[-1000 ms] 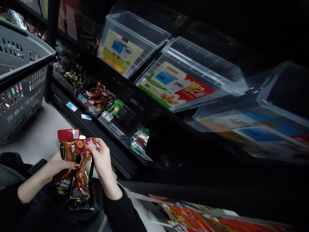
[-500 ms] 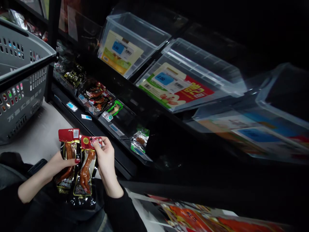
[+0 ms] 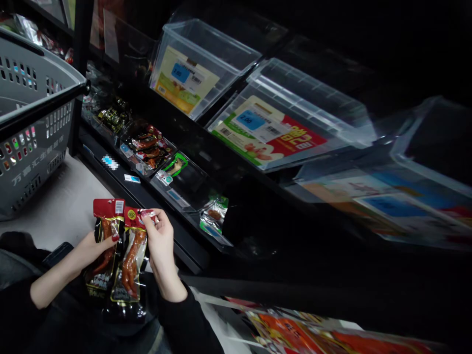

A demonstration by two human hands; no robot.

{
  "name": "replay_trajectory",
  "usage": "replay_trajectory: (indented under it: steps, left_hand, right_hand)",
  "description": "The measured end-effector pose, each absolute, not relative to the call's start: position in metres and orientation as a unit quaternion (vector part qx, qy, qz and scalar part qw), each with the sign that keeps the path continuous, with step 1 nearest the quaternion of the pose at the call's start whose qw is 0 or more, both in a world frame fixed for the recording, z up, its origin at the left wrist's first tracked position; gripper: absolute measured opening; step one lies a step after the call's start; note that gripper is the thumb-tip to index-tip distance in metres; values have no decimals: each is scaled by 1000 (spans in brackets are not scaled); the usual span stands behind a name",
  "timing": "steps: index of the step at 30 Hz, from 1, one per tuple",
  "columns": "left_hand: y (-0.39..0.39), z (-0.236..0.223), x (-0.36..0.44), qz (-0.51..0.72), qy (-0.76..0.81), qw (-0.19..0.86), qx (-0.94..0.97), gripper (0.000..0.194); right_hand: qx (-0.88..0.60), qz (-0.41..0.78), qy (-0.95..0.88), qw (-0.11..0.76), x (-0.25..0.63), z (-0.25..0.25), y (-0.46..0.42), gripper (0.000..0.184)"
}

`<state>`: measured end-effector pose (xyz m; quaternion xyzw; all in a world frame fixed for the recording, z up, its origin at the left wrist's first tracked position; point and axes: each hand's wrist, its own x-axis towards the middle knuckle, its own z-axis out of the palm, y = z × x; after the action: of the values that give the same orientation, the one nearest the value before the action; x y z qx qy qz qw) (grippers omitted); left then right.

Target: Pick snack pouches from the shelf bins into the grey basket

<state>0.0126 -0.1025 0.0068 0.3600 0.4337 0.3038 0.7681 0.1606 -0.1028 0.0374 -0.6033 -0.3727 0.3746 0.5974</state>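
Note:
My left hand (image 3: 90, 253) is closed on a vacuum pack with a brown chicken foot or similar meat inside, the left pack (image 3: 98, 275), with its thumb across the front. The fingers behind it are hidden. A like pack, the right pack (image 3: 130, 265), hangs from my right hand (image 3: 160, 236), which pinches its red top between thumb and fingers. Both packs have red headers and black-and-gold edges. They sit side by side above my lap, the left one's red header slightly higher.
To the left stands a grey shopping basket (image 3: 37, 132). Ahead, a low shelf holds a bin of similar packs (image 3: 149, 147) and a bin with a green-edged pack (image 3: 177, 164). Clear plastic bins (image 3: 206, 64) with price labels line the shelf above. Red-orange packages (image 3: 295, 334) lie at lower right.
The left pack and my left hand have shifted slightly right, bringing the two red headers closer together. My right hand has barely moved.

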Motion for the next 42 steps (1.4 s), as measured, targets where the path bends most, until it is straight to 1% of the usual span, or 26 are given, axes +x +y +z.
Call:
replay_trajectory:
  steps: [3,6,10,12,14,17,20,22,24,26,28,32,33,35,36,37,38,39,41,42]
  left_hand:
    - [-102,4,11,297,442,752,389,42]
    - [-103,6,10,299,412,742,435,39]
    - [-105,12,11,293,417,763,398,46]
    - [-105,15,12,289,418,779,368,47]
    - [-105,18,13,278,407,803,334,47]
    - [-104,21,13,266,398,831,284,48]
    - [-102,21,11,297,416,813,279,51]
    - [-101,19,9,329,429,787,296,50]
    - [-101,15,8,350,441,768,307,48]
    - [-101,13,8,359,445,761,308,47]
    - [-102,13,7,365,434,765,304,46]
    - [-102,20,3,351,413,793,280,47]
    - [-101,23,2,350,415,795,271,52]
    - [-99,27,0,366,421,787,263,69]
    - [-98,29,-1,378,422,782,261,76]
    - [-98,30,-1,385,418,781,259,79]
    - [-97,30,-1,382,412,787,256,76]
    - [-97,30,-2,370,408,797,248,67]
    - [-98,29,-2,337,408,820,216,44]
    - [-99,28,-2,325,416,826,196,35]
  right_hand:
    - [-597,389,-358,603,159,37,-103,16]
    - [-612,372,-376,588,157,32,-103,17]
    - [-647,317,-418,554,156,24,-103,17]
    - [-657,309,-419,545,156,24,-104,17]
    - [-646,341,-398,555,156,25,-104,18]
    - [-585,449,-358,573,153,30,-104,23]
    - [-536,536,-381,530,149,37,-106,34]
    - [-526,560,-403,497,145,40,-109,39]
    - [-530,560,-410,487,142,42,-112,43]
    - [-538,552,-412,487,140,43,-115,49]
    - [-535,537,-419,500,141,44,-115,50]
    - [-544,453,-410,575,165,49,-106,39]
    - [-561,422,-397,591,174,50,-103,37]
    - [-604,358,-372,607,192,50,-96,33]
    - [-623,329,-369,606,199,49,-93,31]
    - [-639,304,-376,599,204,48,-92,31]
    - [-651,285,-393,584,207,47,-91,31]
    - [-660,275,-417,562,207,45,-91,31]
    - [-670,272,-469,507,200,43,-94,31]
    - [-672,275,-489,484,194,43,-96,30]
